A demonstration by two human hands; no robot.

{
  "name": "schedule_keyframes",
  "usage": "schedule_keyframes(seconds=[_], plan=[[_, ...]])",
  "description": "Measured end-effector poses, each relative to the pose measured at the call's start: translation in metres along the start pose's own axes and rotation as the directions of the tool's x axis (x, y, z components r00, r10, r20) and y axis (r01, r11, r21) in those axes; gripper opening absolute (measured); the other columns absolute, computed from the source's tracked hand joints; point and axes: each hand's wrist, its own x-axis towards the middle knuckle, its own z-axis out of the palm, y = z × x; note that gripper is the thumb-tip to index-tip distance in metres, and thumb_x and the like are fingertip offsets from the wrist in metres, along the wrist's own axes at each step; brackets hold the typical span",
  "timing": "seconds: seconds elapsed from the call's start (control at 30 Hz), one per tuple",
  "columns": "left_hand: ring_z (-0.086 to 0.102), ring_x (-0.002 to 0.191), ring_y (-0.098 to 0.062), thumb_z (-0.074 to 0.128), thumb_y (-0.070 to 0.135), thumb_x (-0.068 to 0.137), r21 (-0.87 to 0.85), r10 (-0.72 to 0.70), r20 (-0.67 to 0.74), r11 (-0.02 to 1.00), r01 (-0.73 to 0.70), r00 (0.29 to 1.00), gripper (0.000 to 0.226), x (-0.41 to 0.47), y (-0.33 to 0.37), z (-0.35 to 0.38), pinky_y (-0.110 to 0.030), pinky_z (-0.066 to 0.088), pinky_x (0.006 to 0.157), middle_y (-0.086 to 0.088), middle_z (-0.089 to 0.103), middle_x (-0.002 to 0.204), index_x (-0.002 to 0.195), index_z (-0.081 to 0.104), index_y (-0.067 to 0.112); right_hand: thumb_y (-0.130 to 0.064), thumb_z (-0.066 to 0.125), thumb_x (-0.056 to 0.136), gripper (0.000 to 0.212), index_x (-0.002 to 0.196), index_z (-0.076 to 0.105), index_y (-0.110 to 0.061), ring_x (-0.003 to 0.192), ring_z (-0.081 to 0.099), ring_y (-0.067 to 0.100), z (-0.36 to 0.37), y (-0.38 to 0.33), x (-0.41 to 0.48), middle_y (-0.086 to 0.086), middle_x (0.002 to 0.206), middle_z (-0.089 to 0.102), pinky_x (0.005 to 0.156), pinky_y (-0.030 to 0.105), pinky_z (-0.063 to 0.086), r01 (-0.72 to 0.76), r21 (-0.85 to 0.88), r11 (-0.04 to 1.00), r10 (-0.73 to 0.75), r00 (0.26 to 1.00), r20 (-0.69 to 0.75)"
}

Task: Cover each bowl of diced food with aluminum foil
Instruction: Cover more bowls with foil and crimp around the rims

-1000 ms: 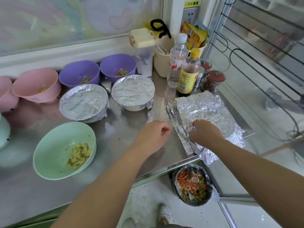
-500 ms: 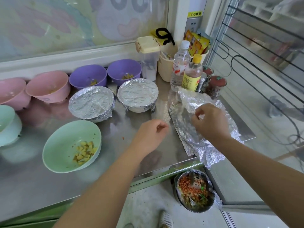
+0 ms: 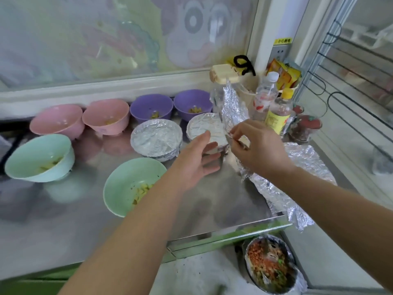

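The right hand [image 3: 262, 150], middle right of the frame, pinches a crinkled foil sheet [image 3: 232, 105] between thumb and fingertips. The sheet stands up, creased and shiny, in front of the plastic bottles [image 3: 278, 111]. Just left of it the left hand [image 3: 196, 160] hovers with fingers straight and relaxed, holding nothing. More wrinkled foil [image 3: 304, 167] lies flat at the right edge of the smooth steel tabletop [image 3: 223, 205]. At centre, two round covered bowls [image 3: 156, 141] wear tightly crimped foil tops. A round green bowl [image 3: 119, 188] of yellow diced pieces sits uncovered at lower centre. Pink bowls [image 3: 106, 118] and purple bowls [image 3: 151, 107] line the back.
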Motion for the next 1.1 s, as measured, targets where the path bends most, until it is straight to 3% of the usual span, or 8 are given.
schedule_keyframes(seconds=[0.17,0.27,0.43,0.63,0.77,0.87,1.0,1.1], plan=[[0.065,0.091,-0.022,0.056,0.054,0.097,-0.007,-0.101,0.086,0.995,0.102,0.991,0.045,0.016,-0.012,-0.003,-0.054,0.055,0.094,-0.003,0.063,0.084,0.109,0.062,0.011,-0.031,0.052,0.082,0.021,0.081,0.064,-0.015,0.075,0.063,0.026,0.023,-0.006,-0.012,0.000,0.083,0.066,0.058,0.042,0.053,-0.021,-0.058,0.998,0.028,0.990,0.139],[0.064,0.069,-0.020,0.054,0.049,0.101,-0.026,-0.142,0.077,0.989,0.144,0.987,0.052,0.027,-0.019,0.016,-0.037,0.059,0.066,-0.006,0.060,0.074,0.126,0.056,0.003,-0.028,0.053,0.079,0.018,0.080,0.065,-0.015,0.074,0.062,0.027,0.018,-0.002,-0.024,0.000,0.082,0.066,0.059,0.042,0.052,-0.029,-0.102,0.994,0.048,0.980,0.193],[0.059,0.083,-0.020,0.045,0.034,0.107,0.020,-0.182,0.055,0.983,0.181,0.982,0.033,0.050,-0.040,0.064,-0.034,0.051,0.066,-0.008,0.062,0.088,0.121,0.058,0.008,-0.029,0.052,0.079,0.023,0.079,0.068,-0.012,0.070,0.060,0.029,-0.012,0.023,-0.041,0.002,0.077,0.065,0.060,0.039,0.052,-0.051,-0.200,0.979,0.086,0.981,0.171],[0.060,0.063,-0.015,0.039,0.021,0.110,0.120,-0.226,-0.009,0.967,0.226,0.974,0.015,0.071,-0.079,0.104,-0.030,0.052,0.050,-0.007,0.061,0.086,0.100,0.050,0.018,-0.035,0.064,0.086,0.021,0.080,0.070,-0.016,0.073,0.058,0.018,-0.039,0.077,-0.071,-0.007,0.080,0.065,0.072,0.040,0.054,-0.154,-0.262,0.953,0.224,0.938,0.264],[0.057,0.052,-0.020,0.041,0.019,0.110,0.161,-0.277,-0.077,0.945,0.286,0.958,0.022,0.085,-0.102,0.112,-0.032,0.050,0.047,-0.012,0.061,0.072,0.098,0.052,0.004,-0.052,0.060,0.089,0.038,0.109,0.070,-0.022,0.108,0.059,0.018,-0.049,0.125,-0.093,-0.005,0.114,0.066,0.097,0.042,0.049,-0.411,-0.322,0.853,0.502,0.817,0.285],[0.056,0.053,-0.024,0.038,0.017,0.110,0.218,-0.271,-0.141,0.930,0.296,0.952,0.030,0.094,-0.115,0.110,-0.037,0.050,0.057,-0.012,0.060,0.064,0.087,0.052,0.004,-0.050,0.066,0.090,0.059,0.140,0.051,-0.023,0.134,0.046,0.030,-0.054,0.169,-0.104,0.006,0.147,0.051,0.111,0.052,0.040,-0.605,-0.452,0.655,0.745,0.615,0.258],[0.063,0.071,-0.027,0.048,0.024,0.102,0.470,-0.077,-0.210,0.866,0.170,0.975,0.016,0.106,-0.128,0.099,-0.044,0.057,0.077,-0.014,0.066,0.082,0.112,0.051,0.011,-0.046,0.072,0.086,0.076,0.150,0.037,-0.024,0.125,0.052,0.037,-0.050,0.204,-0.110,0.015,0.142,0.052,0.103,0.053,0.047,-0.770,-0.424,0.476,0.878,0.392,0.274],[0.066,0.098,-0.023,0.062,0.024,0.094,0.628,0.146,-0.220,0.778,0.026,0.965,0.034,0.110,-0.133,0.093,-0.034,0.055,0.078,-0.003,0.066,0.108,0.125,0.050,0.017,-0.031,0.075,0.088,0.071,0.148,0.041,-0.017,0.107,0.060,0.029,-0.047,0.210,-0.112,0.016,0.139,0.055,0.091,0.039,0.051,-0.787,-0.377,0.488,0.871,0.406,0.278]])
